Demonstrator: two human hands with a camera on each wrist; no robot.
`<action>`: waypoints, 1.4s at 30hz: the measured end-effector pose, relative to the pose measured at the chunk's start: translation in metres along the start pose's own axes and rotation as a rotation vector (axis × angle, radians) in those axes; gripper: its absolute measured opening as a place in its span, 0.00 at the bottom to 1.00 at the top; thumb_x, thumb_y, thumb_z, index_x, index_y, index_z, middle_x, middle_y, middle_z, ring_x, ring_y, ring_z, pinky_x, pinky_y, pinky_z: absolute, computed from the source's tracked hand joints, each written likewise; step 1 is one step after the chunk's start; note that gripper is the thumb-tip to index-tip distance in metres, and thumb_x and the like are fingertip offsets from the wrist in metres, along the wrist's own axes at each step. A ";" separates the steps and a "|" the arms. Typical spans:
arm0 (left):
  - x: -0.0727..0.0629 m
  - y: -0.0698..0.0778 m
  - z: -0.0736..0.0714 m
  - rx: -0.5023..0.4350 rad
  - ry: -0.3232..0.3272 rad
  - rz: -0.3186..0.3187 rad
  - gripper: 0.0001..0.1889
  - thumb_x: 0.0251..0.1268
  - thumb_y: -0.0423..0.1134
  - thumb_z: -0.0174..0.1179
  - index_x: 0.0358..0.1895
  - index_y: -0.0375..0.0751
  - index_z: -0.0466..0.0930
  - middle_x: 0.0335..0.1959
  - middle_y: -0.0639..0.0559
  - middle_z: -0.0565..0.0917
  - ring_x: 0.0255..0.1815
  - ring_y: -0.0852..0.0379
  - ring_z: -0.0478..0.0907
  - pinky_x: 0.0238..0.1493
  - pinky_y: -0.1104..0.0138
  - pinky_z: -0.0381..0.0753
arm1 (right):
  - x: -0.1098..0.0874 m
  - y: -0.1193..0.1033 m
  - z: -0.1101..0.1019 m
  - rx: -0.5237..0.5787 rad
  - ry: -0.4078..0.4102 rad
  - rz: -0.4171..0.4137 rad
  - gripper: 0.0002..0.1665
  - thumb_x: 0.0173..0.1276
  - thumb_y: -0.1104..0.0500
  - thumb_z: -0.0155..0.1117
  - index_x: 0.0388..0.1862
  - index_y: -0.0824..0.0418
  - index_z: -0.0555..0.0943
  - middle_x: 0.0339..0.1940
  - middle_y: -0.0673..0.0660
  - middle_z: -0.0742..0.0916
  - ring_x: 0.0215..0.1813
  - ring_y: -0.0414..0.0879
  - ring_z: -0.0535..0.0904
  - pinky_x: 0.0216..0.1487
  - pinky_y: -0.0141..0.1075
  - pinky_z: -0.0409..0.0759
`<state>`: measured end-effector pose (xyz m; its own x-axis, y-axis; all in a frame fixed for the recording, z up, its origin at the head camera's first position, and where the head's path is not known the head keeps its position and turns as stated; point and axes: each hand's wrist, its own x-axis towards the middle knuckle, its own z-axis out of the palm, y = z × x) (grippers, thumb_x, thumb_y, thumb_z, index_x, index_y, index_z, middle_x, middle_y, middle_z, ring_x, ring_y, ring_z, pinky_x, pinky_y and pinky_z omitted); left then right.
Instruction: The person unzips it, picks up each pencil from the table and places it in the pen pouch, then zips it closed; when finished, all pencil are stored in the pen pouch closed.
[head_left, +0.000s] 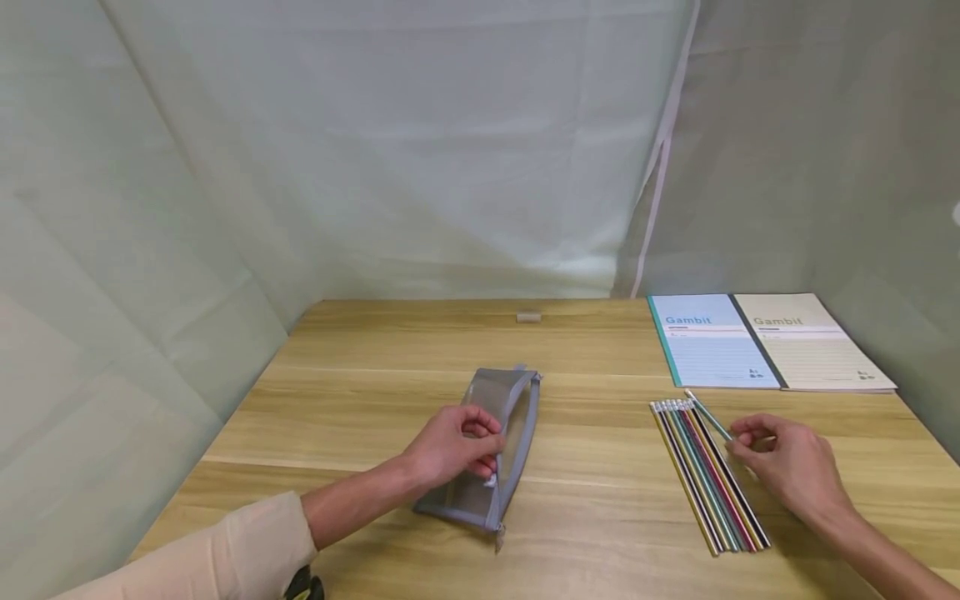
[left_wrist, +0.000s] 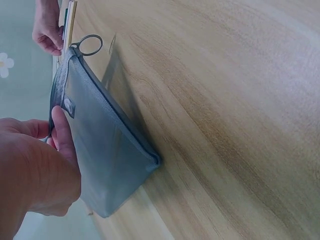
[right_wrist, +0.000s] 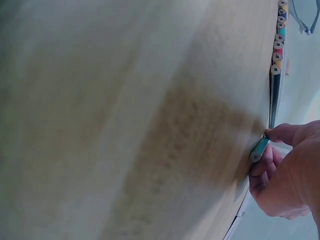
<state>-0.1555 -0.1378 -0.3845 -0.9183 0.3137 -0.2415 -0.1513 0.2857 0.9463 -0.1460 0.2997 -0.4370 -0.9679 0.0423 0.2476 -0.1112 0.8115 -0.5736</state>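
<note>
A grey see-through zip pencil case (head_left: 459, 498) lies on the table left of centre, its zipped mouth gaping on the right side. My left hand (head_left: 459, 446) pinches the near edge of that mouth between thumb and fingers; the left wrist view shows the case (left_wrist: 107, 155) with a ring on its zip pull. My right hand (head_left: 791, 462) pinches a green pencil (head_left: 708, 415) by its lower end, the end poking out between thumb and fingers in the right wrist view. Beside it several striped pencils (head_left: 708, 479) in different colours lie in a flat row.
Two notebooks (head_left: 716, 350) marked "Gambit", one blue and one beige, lie at the back right beyond the pencils. A small pale cylinder (head_left: 528, 317) sits near the table's far edge. Light cloth curtains (head_left: 465, 150) hang around the table (head_left: 352, 400).
</note>
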 end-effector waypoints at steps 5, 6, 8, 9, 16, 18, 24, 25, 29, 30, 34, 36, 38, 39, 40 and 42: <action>0.000 0.001 -0.001 0.008 0.001 0.002 0.11 0.75 0.30 0.66 0.53 0.28 0.79 0.40 0.41 0.83 0.32 0.54 0.86 0.39 0.61 0.93 | 0.001 0.000 0.000 0.000 0.004 -0.004 0.10 0.62 0.67 0.79 0.42 0.67 0.89 0.30 0.50 0.89 0.29 0.31 0.80 0.28 0.28 0.73; -0.001 0.001 -0.001 0.007 0.001 0.002 0.11 0.75 0.30 0.66 0.53 0.28 0.79 0.40 0.41 0.83 0.32 0.54 0.86 0.39 0.61 0.93 | 0.002 0.000 0.000 -0.001 0.006 -0.006 0.10 0.62 0.67 0.79 0.42 0.67 0.89 0.30 0.51 0.89 0.28 0.31 0.79 0.28 0.28 0.73; -0.001 0.001 -0.001 0.007 0.003 0.003 0.11 0.74 0.30 0.66 0.52 0.28 0.79 0.39 0.42 0.83 0.32 0.54 0.86 0.39 0.61 0.93 | 0.002 0.001 0.000 -0.004 0.007 -0.007 0.10 0.63 0.67 0.79 0.42 0.67 0.89 0.30 0.51 0.89 0.28 0.31 0.78 0.27 0.29 0.73; -0.001 0.001 -0.001 0.007 0.003 0.003 0.11 0.74 0.30 0.66 0.52 0.28 0.79 0.39 0.42 0.83 0.32 0.54 0.86 0.38 0.60 0.93 | 0.002 0.001 0.000 -0.007 0.007 -0.008 0.09 0.63 0.67 0.78 0.42 0.67 0.89 0.30 0.51 0.89 0.28 0.31 0.78 0.27 0.29 0.72; -0.001 0.001 0.001 -0.006 0.000 0.004 0.11 0.73 0.29 0.66 0.52 0.27 0.78 0.39 0.41 0.82 0.31 0.54 0.86 0.38 0.60 0.93 | 0.001 0.003 -0.004 0.018 0.012 0.019 0.09 0.65 0.66 0.75 0.43 0.69 0.90 0.30 0.53 0.90 0.26 0.32 0.74 0.22 0.33 0.69; -0.001 0.001 0.002 -0.012 0.001 0.006 0.11 0.73 0.28 0.66 0.51 0.27 0.78 0.39 0.41 0.82 0.31 0.54 0.86 0.38 0.60 0.93 | 0.003 0.004 -0.007 0.025 0.017 0.039 0.11 0.66 0.64 0.74 0.44 0.70 0.90 0.30 0.54 0.90 0.26 0.33 0.74 0.21 0.33 0.69; -0.002 0.002 0.001 -0.016 0.000 0.006 0.10 0.73 0.28 0.66 0.51 0.27 0.78 0.39 0.41 0.82 0.31 0.54 0.86 0.38 0.62 0.93 | 0.012 0.000 -0.013 0.056 0.022 0.116 0.16 0.70 0.58 0.72 0.48 0.70 0.89 0.33 0.56 0.90 0.29 0.35 0.76 0.25 0.33 0.69; -0.002 0.002 0.001 -0.016 0.000 0.006 0.11 0.73 0.28 0.66 0.51 0.27 0.78 0.39 0.41 0.82 0.31 0.54 0.86 0.38 0.62 0.93 | 0.014 -0.001 -0.014 0.066 0.029 0.124 0.16 0.71 0.58 0.72 0.49 0.70 0.89 0.34 0.56 0.90 0.29 0.34 0.76 0.25 0.32 0.70; -0.002 0.002 0.001 -0.013 0.004 0.003 0.11 0.73 0.28 0.66 0.52 0.27 0.78 0.40 0.41 0.82 0.32 0.54 0.86 0.38 0.62 0.93 | 0.019 -0.008 -0.015 0.133 0.056 0.147 0.18 0.72 0.59 0.70 0.53 0.72 0.87 0.36 0.58 0.90 0.29 0.33 0.76 0.23 0.31 0.72; -0.002 0.002 0.001 -0.011 0.004 0.004 0.11 0.73 0.29 0.66 0.52 0.27 0.78 0.40 0.41 0.82 0.32 0.54 0.86 0.38 0.62 0.93 | 0.021 -0.010 -0.014 0.144 0.069 0.145 0.18 0.72 0.59 0.70 0.53 0.72 0.87 0.37 0.58 0.90 0.29 0.32 0.75 0.23 0.31 0.73; -0.002 0.003 0.001 -0.009 0.003 0.008 0.11 0.73 0.28 0.66 0.52 0.27 0.78 0.39 0.41 0.82 0.31 0.54 0.86 0.38 0.62 0.93 | 0.024 -0.020 -0.012 0.203 0.073 0.169 0.20 0.74 0.59 0.70 0.55 0.73 0.86 0.42 0.62 0.90 0.32 0.29 0.76 0.25 0.28 0.75; -0.002 0.003 0.001 -0.014 0.003 0.009 0.11 0.73 0.28 0.66 0.52 0.27 0.78 0.39 0.41 0.82 0.31 0.54 0.86 0.38 0.62 0.93 | 0.025 -0.027 -0.011 0.239 0.053 0.191 0.21 0.76 0.57 0.69 0.57 0.72 0.85 0.46 0.63 0.89 0.34 0.29 0.76 0.27 0.27 0.77; -0.003 0.003 0.000 -0.017 0.003 0.008 0.11 0.73 0.28 0.66 0.51 0.26 0.78 0.39 0.41 0.82 0.31 0.54 0.86 0.38 0.63 0.92 | 0.026 -0.035 -0.010 0.288 0.028 0.213 0.21 0.78 0.56 0.67 0.60 0.72 0.84 0.50 0.64 0.88 0.36 0.30 0.77 0.29 0.27 0.77; -0.003 0.003 0.000 -0.018 0.005 0.006 0.10 0.73 0.28 0.66 0.51 0.26 0.78 0.40 0.41 0.82 0.31 0.55 0.85 0.38 0.63 0.92 | 0.027 -0.039 -0.009 0.311 0.015 0.220 0.22 0.79 0.55 0.66 0.61 0.72 0.84 0.52 0.64 0.87 0.38 0.30 0.77 0.30 0.27 0.78; -0.003 0.003 0.000 -0.018 0.006 0.007 0.10 0.73 0.27 0.66 0.51 0.26 0.78 0.40 0.41 0.82 0.31 0.55 0.85 0.37 0.64 0.92 | 0.027 -0.044 -0.008 0.334 0.003 0.228 0.22 0.80 0.55 0.65 0.62 0.71 0.83 0.52 0.62 0.86 0.39 0.31 0.76 0.32 0.26 0.78; -0.004 0.003 0.000 -0.016 0.009 0.008 0.10 0.73 0.27 0.66 0.51 0.26 0.79 0.39 0.41 0.82 0.31 0.55 0.85 0.37 0.64 0.92 | 0.028 -0.053 -0.005 0.411 -0.011 0.239 0.23 0.81 0.55 0.65 0.62 0.72 0.81 0.49 0.56 0.86 0.40 0.33 0.77 0.34 0.25 0.79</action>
<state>-0.1524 -0.1381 -0.3803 -0.9228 0.3078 -0.2317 -0.1493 0.2688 0.9516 -0.1663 0.2607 -0.3954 -0.9794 0.1916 0.0645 0.0367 0.4822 -0.8753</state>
